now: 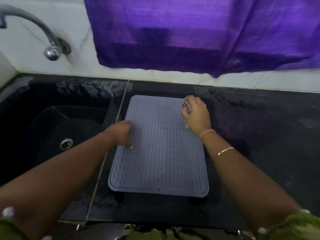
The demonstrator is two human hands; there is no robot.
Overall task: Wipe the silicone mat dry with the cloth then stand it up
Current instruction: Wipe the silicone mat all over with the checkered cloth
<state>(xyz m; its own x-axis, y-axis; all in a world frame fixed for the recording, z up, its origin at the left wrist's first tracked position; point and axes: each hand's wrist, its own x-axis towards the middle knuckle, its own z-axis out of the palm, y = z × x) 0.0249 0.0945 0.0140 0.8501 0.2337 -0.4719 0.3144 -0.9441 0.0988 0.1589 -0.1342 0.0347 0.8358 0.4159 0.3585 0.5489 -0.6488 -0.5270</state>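
Two hands are resting on the silicone mat (pixel 161 146), a grey-blue sheet with wavy ridges that is lying flat on the black table (pixel 259 135), just to the right of the sink (pixel 52 129). At about nine o'clock on the mat, the left hand (pixel 121 134) is pressing down on its left edge, fingers (pixel 129 147) curled inward and clenched, with the fingertips touching the ridged surface; I cannot tell whether they are gripping the edge itself. At about one o'clock, near the far right corner, the right hand (pixel 195 115) is bunched around the cloth (pixel 186 106), a small pale patterned wad showing between the fingers and pressed against the mat. A thin bangle (pixel 225 150) and a pale thread band (pixel 207 132) are sitting on the right forearm. No brand, label or readable writing is showing on the mat; only a small dot is visible near its near edge at six o'clock. Beyond, at eleven o'clock, a metal tap (pixel 50 49) is curving out of the white wall, and at twelve o'clock a purple curtain (pixel 199 32) is hanging down.
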